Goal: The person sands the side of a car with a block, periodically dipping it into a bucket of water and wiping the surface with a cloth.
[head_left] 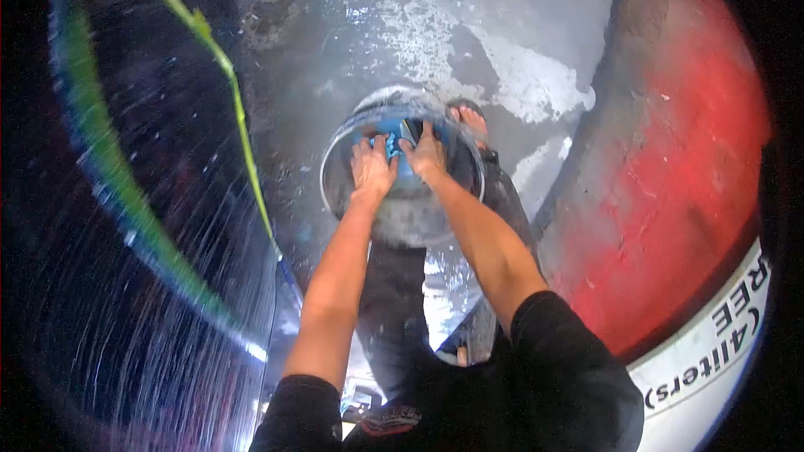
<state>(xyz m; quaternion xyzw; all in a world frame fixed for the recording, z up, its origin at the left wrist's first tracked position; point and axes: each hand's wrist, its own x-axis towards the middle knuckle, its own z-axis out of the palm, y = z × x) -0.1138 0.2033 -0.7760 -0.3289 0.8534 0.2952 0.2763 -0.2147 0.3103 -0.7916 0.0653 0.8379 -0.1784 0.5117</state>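
A round bucket [332,177] stands on the wet floor in the middle of the view, and both my hands are down in its opening. My left hand [373,166] has its fingers bent against a light blue crumpled cloth [392,146]. Just to the right, my right hand [425,153] grips a dark, flat object [412,129] with a pale edge, its thumb and fingers on either side. The two hands are close together but apart. What lies deeper in the bucket is blurred.
A yellow-green hose [243,121] runs down the left beside a dark, wet, glossy surface [159,301]. Along the right curves a red painted surface [678,176], with a white lettered panel [712,360] below it. A bare foot [473,121] is beside the bucket.
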